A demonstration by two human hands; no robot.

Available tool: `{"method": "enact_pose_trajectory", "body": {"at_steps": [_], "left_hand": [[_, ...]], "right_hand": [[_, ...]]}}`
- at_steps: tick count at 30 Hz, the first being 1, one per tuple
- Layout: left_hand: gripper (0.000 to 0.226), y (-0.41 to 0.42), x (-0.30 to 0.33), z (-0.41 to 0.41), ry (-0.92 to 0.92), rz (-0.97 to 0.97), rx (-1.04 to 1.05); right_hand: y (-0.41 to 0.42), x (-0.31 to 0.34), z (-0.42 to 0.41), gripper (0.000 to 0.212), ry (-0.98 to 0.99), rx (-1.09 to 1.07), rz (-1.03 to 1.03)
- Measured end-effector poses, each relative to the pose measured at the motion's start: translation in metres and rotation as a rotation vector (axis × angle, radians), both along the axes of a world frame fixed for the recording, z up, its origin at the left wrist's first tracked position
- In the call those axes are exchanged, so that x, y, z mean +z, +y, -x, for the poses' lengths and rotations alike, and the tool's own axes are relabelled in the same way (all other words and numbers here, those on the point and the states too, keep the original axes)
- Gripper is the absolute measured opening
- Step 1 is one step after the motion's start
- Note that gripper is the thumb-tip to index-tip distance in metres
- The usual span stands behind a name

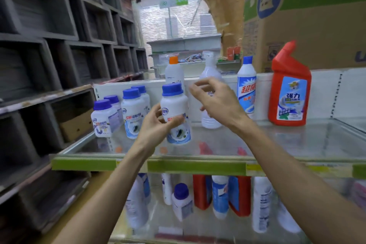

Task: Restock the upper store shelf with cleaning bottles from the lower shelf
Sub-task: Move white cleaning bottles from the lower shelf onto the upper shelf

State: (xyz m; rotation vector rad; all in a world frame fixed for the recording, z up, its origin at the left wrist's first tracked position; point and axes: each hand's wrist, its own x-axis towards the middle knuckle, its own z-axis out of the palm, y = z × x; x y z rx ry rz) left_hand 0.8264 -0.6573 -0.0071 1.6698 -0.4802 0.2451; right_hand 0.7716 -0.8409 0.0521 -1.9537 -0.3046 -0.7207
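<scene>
My left hand (156, 125) grips a white bottle with a blue cap (175, 105), held upright just above the glass upper shelf (277, 142). Just right of the bottle, my right hand (215, 99) hovers with its fingers spread and nothing in it. Several matching blue-capped bottles (118, 113) stand at the shelf's left end. Further back stand an orange-capped bottle (174, 71), a clear white bottle (211, 121) behind my right hand, a tall blue-and-white bottle (246, 89) and a red angled-neck bottle (289, 93). On the lower shelf (150, 232) are more white, blue and red bottles (219, 196).
A green price strip (198, 166) runs along the upper shelf's front edge. A large cardboard box (309, 18) sits above at the right. Dark cubby shelving (49, 45) lines the left side. The right part of the upper shelf shows bare glass.
</scene>
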Motion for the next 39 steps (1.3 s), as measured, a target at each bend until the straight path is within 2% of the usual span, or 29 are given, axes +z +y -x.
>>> {"method": "enact_pose_trajectory", "body": {"at_steps": [3, 7, 14, 21, 25, 32, 39], "left_hand": [[0.056, -0.003, 0.001, -0.022, 0.016, -0.041, 0.024], [0.046, -0.009, 0.001, -0.029, 0.021, -0.018, -0.012], [0.055, 0.016, -0.002, -0.015, -0.022, -0.03, -0.042], [0.051, 0.1, 0.0, 0.001, -0.037, -0.051, 0.01], [0.059, 0.134, -0.005, -0.003, -0.016, -0.074, 0.024], [0.062, 0.15, -0.007, -0.016, -0.009, -0.085, -0.021], [0.061, 0.152, -0.012, -0.029, 0.029, -0.091, -0.036]], "right_hand": [[-0.015, -0.022, 0.004, 0.018, -0.015, -0.003, -0.081], [-0.025, -0.03, 0.005, 0.012, -0.027, 0.011, -0.163], [0.005, -0.032, -0.003, 0.013, -0.03, 0.004, -0.108], [0.076, -0.039, -0.021, 0.019, 0.014, 0.076, -0.092], [0.102, -0.048, -0.024, 0.016, 0.03, 0.081, -0.071], [0.108, -0.049, -0.017, 0.018, 0.042, 0.031, -0.061], [0.106, -0.059, -0.008, 0.011, 0.063, 0.025, -0.067]]}}
